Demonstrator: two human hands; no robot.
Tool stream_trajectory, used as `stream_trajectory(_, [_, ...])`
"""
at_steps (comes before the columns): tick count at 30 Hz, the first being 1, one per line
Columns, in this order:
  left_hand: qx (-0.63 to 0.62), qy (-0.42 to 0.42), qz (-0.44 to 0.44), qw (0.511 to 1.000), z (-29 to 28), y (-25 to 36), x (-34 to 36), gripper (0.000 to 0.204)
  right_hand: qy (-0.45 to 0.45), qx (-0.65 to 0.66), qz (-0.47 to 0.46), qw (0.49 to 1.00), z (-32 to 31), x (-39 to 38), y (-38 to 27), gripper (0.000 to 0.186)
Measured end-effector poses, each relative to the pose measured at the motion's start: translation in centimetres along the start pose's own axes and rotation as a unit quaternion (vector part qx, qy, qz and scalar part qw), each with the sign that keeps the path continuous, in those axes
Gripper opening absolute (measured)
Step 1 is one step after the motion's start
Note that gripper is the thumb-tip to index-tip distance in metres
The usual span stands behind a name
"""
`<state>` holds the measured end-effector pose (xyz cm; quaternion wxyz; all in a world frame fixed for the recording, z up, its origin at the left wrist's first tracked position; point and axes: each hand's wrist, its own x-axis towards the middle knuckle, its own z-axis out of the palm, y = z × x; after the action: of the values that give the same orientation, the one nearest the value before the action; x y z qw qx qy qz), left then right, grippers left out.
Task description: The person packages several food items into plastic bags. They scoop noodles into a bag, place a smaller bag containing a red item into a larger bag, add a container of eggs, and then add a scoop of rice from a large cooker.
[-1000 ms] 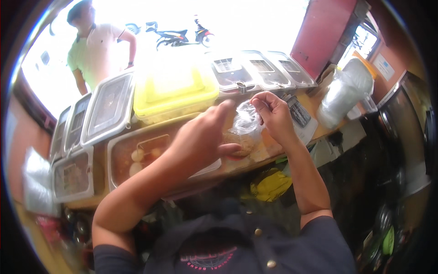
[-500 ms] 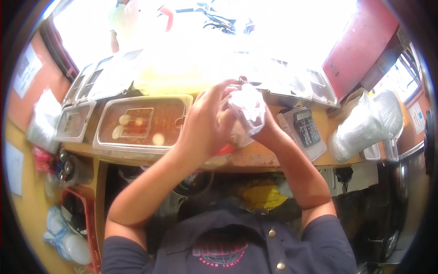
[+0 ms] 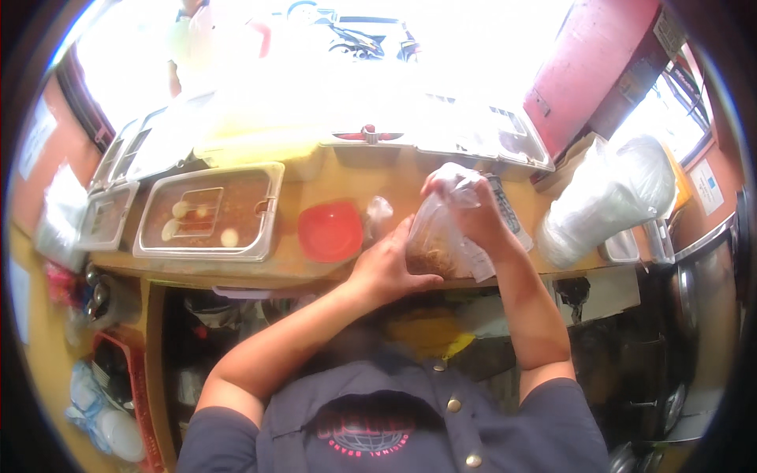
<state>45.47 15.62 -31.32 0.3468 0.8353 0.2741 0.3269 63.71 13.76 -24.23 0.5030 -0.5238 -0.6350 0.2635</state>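
Observation:
A clear plastic bag with brownish food in its lower part stands near the counter's front edge. My right hand is closed on the gathered top of this bag. Against the bag's left side rests my left hand, its thumb stretched out low in front and its fingers pointing up, spread rather than gripping. To its left is a red bowl. Between bowl and bag sits a small bunched clear plastic bag, whose contents I cannot make out.
A lidded tray of reddish food with eggs stands at the left. Behind the right hand lies a calculator, partly hidden. A bulky roll of plastic bags fills the right side. Red-handled tongs lie at the back by clear lids.
Both hands have come down toward the counter's front edge and shifted right with the bag. The left hand has moved from the bag's top to its side. The red bowl now shows fully.

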Motion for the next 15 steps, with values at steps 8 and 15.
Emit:
stream_trajectory(8, [-0.253,0.026,-0.055,0.966,5.8,-1.6,5.7,0.064,-0.091,-0.197,-0.104,0.971,2.1,2.4,-4.3,0.02])
stream_trajectory(15, [-0.263,-0.029,-0.071,0.962,5.2,-1.5,6.1,0.049,-0.039,-0.494,-0.34,0.8,0.5,-0.1,-6.5,0.04])
